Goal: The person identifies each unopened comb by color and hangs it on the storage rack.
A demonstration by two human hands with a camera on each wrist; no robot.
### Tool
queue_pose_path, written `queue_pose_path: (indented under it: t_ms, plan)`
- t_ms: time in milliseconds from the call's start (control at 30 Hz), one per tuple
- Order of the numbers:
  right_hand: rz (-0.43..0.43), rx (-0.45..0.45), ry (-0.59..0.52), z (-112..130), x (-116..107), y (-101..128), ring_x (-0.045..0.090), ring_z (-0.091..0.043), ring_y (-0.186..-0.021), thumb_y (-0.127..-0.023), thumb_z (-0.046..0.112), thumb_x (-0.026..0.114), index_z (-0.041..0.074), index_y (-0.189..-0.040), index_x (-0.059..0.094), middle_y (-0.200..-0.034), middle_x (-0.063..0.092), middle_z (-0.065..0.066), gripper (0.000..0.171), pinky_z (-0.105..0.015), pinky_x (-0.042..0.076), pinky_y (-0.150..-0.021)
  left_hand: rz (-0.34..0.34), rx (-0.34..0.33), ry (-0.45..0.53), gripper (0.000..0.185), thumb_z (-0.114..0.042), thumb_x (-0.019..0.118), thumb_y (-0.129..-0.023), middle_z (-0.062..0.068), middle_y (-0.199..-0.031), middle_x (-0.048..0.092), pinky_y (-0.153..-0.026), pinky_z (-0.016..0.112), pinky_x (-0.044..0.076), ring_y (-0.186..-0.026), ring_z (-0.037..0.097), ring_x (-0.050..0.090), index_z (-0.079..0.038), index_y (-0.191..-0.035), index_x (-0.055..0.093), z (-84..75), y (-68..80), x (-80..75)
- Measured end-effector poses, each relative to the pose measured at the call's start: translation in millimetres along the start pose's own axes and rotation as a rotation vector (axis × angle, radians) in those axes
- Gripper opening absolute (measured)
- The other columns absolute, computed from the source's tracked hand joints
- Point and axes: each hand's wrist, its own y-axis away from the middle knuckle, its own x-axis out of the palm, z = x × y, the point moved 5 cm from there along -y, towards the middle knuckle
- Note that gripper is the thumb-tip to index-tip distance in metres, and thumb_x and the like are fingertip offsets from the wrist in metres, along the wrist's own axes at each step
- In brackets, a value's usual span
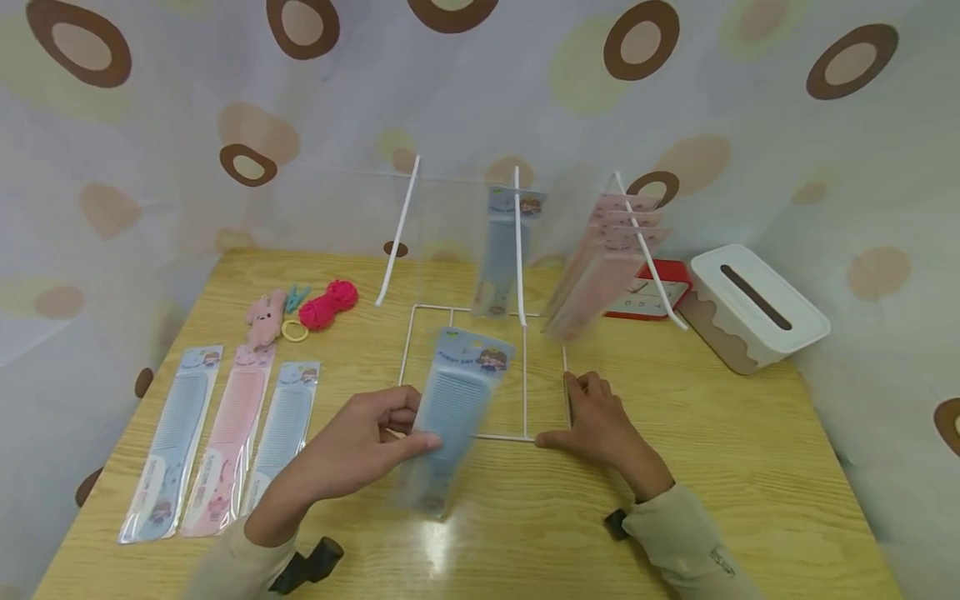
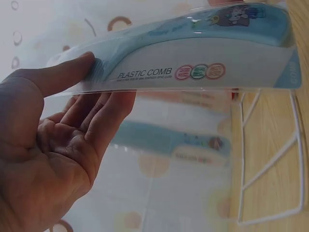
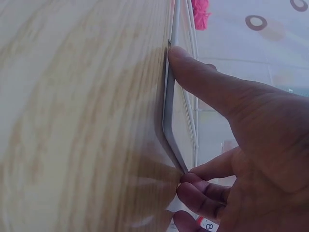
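"PLASTIC COMB" printed in dark capitals on the clear packet of the blue comb [image 2: 193, 48]; smaller line beneath unreadable. Three round badges at 3 o'clock of the words, lettering too small to read.

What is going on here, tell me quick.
A person is handling packaged combs at a white wire rack on a wooden table. The left hand pinches a blue comb in its clear packet, just in front of the rack. The right hand rests on the rack's base corner. One blue comb and several pink combs hang on the prongs; three packaged combs lie flat on the left.
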Motion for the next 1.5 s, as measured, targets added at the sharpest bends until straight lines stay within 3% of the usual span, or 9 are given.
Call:
queue_pose_path:
  t_ms: [67, 200, 467, 667, 833, 1067, 1167, 1500]
  plan:
    - [-0.002, -0.008, 0.001, 1, 0, 0, 0.042, -0.041, -0.118, -0.073, 0.058, 0.083, -0.007, -0.152, 0.031, -0.132, 0.043, -0.026, 0.114, -0.06, 0.036, -0.099, 0.01, 0.034, 0.017, 0.022, -0.024, 0.072, -0.094, -0.005, -0.075, 0.053, -0.058, 0.023, 0.043, -0.063, 0.005, 0.049, -0.01, -0.09, 0.055, -6.8, -3.9, 6.2]
    - [-0.011, -0.025, 0.007, 4, 0, 0, 0.042, -0.041, -0.117, -0.073, 0.059, 0.082, -0.007, -0.152, 0.032, -0.131, 0.043, -0.026, 0.114, -0.06, 0.037, -0.097, 0.032, 0.065, 0.05, 0.015, -0.02, 0.071, -0.094, -0.002, -0.094, 0.074, -0.071, 0.029, 0.057, -0.082, 0.01, 0.069, -0.01, -0.102, 0.065, -15.1, -9.8, 15.9]
    - [-0.019, -0.024, 0.015, 4, -2, 2, 0.044, -0.038, -0.109, -0.072, 0.059, 0.082, -0.006, -0.151, 0.033, -0.125, 0.044, -0.024, 0.114, -0.057, 0.039, -0.092, -0.045, 0.048, 0.062, 0.017, -0.019, 0.073, -0.093, 0.001, -0.097, 0.076, -0.07, 0.03, 0.059, -0.085, 0.012, 0.073, -0.009, -0.105, 0.067, -19.8, -24.0, 22.7]
    - [-0.024, -0.024, 0.014, 3, -2, 3, 0.044, -0.038, -0.109, -0.072, 0.059, 0.083, -0.006, -0.151, 0.034, -0.126, 0.045, -0.025, 0.113, -0.058, 0.039, -0.094, -0.098, 0.058, 0.04, 0.022, -0.021, 0.073, -0.093, 0.007, -0.101, 0.076, -0.071, 0.029, 0.059, -0.092, 0.016, 0.073, -0.006, -0.108, 0.067, -14.2, -39.1, 23.8]
    - [-0.033, -0.02, 0.013, 1, -3, 4, 0.044, -0.041, -0.113, -0.072, 0.058, 0.083, -0.007, -0.15, 0.035, -0.127, 0.045, -0.026, 0.112, -0.061, 0.037, -0.098, -0.161, 0.047, 0.014, 0.022, -0.02, 0.074, -0.092, 0.008, -0.101, 0.075, -0.074, 0.032, 0.059, -0.095, 0.018, 0.073, -0.006, -0.107, 0.067, -5.1, -66.2, 19.7]
    - [-0.042, -0.018, 0.004, -1, -2, 5, 0.045, -0.04, -0.111, -0.072, 0.058, 0.084, -0.007, -0.149, 0.035, -0.125, 0.045, -0.026, 0.112, -0.061, 0.037, -0.097, -0.236, 0.087, -0.044, 0.023, -0.024, 0.071, -0.095, 0.007, -0.1, 0.075, -0.082, 0.038, 0.056, -0.098, 0.019, 0.071, -0.005, -0.107, 0.066, 5.7, -126.9, 6.6]
    - [-0.035, -0.021, 0.004, -2, 1, 4, 0.045, -0.038, -0.108, -0.072, 0.06, 0.083, -0.006, -0.15, 0.035, -0.124, 0.045, -0.024, 0.113, -0.06, 0.038, -0.095, -0.256, 0.106, -0.053, 0.023, -0.023, 0.069, -0.096, 0.007, -0.1, 0.075, -0.081, 0.039, 0.056, -0.098, 0.019, 0.071, -0.005, -0.109, 0.066, 9.8, -145.4, -1.1]
    - [-0.028, -0.015, -0.001, 0, 0, 4, 0.043, -0.04, -0.113, -0.073, 0.057, 0.083, -0.005, -0.152, 0.033, -0.129, 0.044, -0.025, 0.113, -0.059, 0.037, -0.097, -0.286, 0.099, -0.012, 0.025, -0.025, 0.069, -0.096, 0.006, -0.103, 0.076, -0.089, 0.04, 0.055, -0.102, 0.02, 0.07, -0.005, -0.112, 0.066, 13.8, -163.1, -9.8]
